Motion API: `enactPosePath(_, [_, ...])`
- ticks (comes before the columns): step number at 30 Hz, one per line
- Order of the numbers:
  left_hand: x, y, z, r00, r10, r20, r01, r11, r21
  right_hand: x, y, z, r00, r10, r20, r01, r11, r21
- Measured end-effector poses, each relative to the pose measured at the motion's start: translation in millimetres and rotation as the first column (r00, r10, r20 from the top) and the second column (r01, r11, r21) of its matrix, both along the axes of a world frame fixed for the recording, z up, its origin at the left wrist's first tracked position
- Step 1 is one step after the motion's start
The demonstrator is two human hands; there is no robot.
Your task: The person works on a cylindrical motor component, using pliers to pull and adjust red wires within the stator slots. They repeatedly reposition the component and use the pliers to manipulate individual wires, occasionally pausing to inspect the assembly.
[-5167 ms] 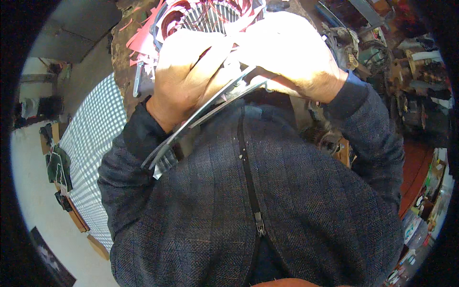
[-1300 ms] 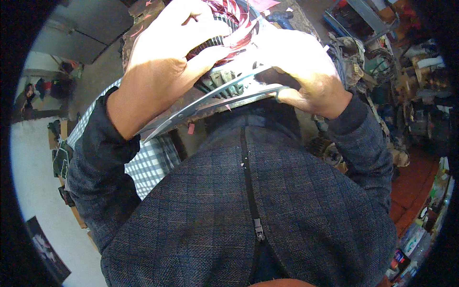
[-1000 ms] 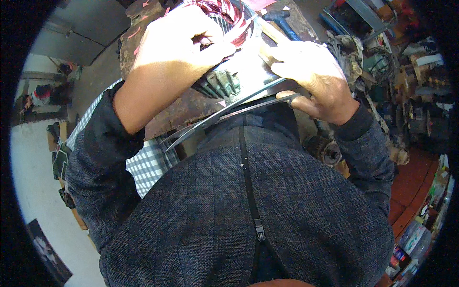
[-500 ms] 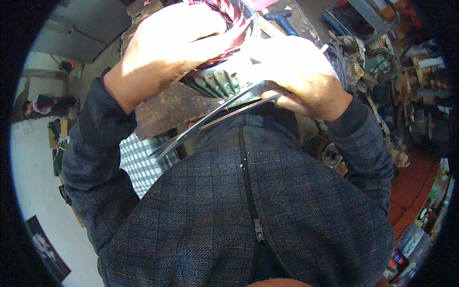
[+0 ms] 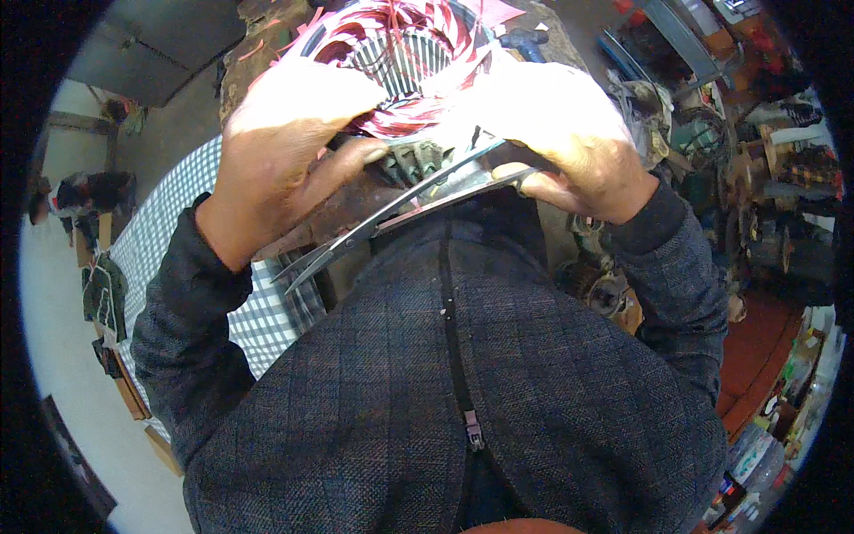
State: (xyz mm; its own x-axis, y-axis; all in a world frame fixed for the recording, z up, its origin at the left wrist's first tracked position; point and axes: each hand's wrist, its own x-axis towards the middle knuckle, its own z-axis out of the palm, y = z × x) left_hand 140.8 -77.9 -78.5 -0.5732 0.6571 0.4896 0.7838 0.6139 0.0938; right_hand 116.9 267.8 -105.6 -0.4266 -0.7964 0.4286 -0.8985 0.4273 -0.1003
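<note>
A motor stator with a ribbed metal housing stands on the worn bench, its slotted bore facing up. Copper-red windings and pink strips ring its top. My left hand grips the near left rim, fingers over the windings and thumb against the outer ribs; glare washes out its fingertips. In my right hand is a pair of long scissors, its handles at the thumb and fingers. The blades point down and left, slightly apart, in front of the stator. Bright light also hides part of my right fingers, which lie by the right rim.
A blue-headed hammer lies behind my right hand. Pink scraps are scattered on the wooden bench. A checked cloth spreads at the left. Motor parts and cluttered shelves stand at the right.
My left hand has drawn back toward the near left, uncovering the slotted bore and windings. The scissors remain in my right hand, almost unmoved. More of the checked cloth shows.
</note>
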Motion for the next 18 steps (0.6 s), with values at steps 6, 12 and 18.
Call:
enactPosePath(6, [4.7, 10.2, -11.9, 0.979, 0.093, 0.181, -0.088, 0.996, -0.033, -3.4, -13.1, 9.9, 1.0, 0.013, 0.014, -0.014, 0.999, 0.037])
enactPosePath(12, [-0.5, 6.2, -20.2, 0.969, 0.102, 0.226, -0.106, 0.994, 0.004, -4.3, -21.5, 8.9, 0.998, 0.025, 0.061, -0.028, 0.999, 0.039])
enactPosePath(18, [-17.8, 3.0, -27.4, 0.987, -0.157, 0.031, 0.151, 0.979, 0.136, -16.0, -22.9, 8.3, 0.958, 0.24, 0.158, -0.226, 0.969, -0.1])
